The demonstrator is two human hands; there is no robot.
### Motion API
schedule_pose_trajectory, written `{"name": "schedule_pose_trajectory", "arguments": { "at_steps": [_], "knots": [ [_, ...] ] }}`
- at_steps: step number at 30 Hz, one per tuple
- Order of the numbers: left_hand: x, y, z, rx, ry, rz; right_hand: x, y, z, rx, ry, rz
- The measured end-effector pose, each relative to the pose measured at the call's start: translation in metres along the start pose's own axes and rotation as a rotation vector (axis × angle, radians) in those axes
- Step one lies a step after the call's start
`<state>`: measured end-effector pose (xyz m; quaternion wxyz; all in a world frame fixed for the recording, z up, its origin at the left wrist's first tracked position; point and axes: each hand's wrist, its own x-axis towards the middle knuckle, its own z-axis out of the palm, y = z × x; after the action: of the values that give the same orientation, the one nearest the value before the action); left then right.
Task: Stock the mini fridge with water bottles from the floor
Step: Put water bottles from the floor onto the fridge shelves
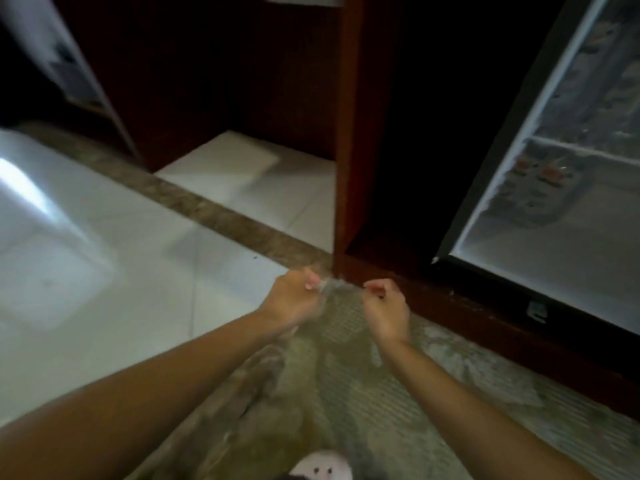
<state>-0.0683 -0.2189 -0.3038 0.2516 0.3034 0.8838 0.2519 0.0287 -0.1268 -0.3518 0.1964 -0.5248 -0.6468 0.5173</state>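
A pack of water bottles (332,393) lies on the floor in front of me, wrapped in clear, crinkled plastic; the ribbed bottles show only blurrily through it. My left hand (294,301) and my right hand (386,308) each pinch the plastic wrap (341,291) at the pack's far end, with the film stretched between them. The mini fridge (554,209) stands at the right in a dark wooden cabinet. Its white inside shows a shelf and some red-labelled items below it.
A dark wooden upright panel (349,133) separates the fridge bay from an open cubby (249,168) on the left. A brown stone strip (225,216) crosses the white tile floor (104,271). The cabinet's base board (485,327) runs just beyond my hands.
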Motion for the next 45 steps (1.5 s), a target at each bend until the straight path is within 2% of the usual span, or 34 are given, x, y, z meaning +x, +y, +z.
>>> {"name": "schedule_pose_trajectory", "arguments": {
  "at_steps": [2,6,12,15,21,29,37,45],
  "knots": [
    [-0.027,-0.038,-0.017,-0.061,0.082,-0.079,-0.033,-0.001,0.038,-0.04,-0.095,-0.022],
    [-0.076,-0.109,-0.044,-0.144,0.219,-0.247,-0.097,-0.004,0.1,-0.023,-0.393,-0.036],
    [-0.129,-0.189,-0.074,0.003,0.346,-0.3,-0.162,-0.008,0.165,-0.16,-0.648,-0.013],
    [-0.154,-0.236,-0.093,0.096,0.353,-0.36,-0.197,-0.008,0.205,-0.233,-0.757,-0.013],
    [-0.16,-0.304,-0.112,0.138,0.178,-0.475,-0.242,-0.003,0.257,-0.279,-0.946,-0.018],
    [-0.147,-0.311,-0.1,0.143,0.266,-0.338,-0.237,0.016,0.27,-0.354,-0.931,-0.013],
    [-0.157,-0.286,-0.092,0.043,0.313,-0.297,-0.213,0.027,0.236,-0.365,-0.872,0.006],
    [-0.142,-0.172,-0.104,0.024,0.163,0.1,-0.177,-0.01,0.144,-0.375,-0.821,-0.138]
  ]
}}
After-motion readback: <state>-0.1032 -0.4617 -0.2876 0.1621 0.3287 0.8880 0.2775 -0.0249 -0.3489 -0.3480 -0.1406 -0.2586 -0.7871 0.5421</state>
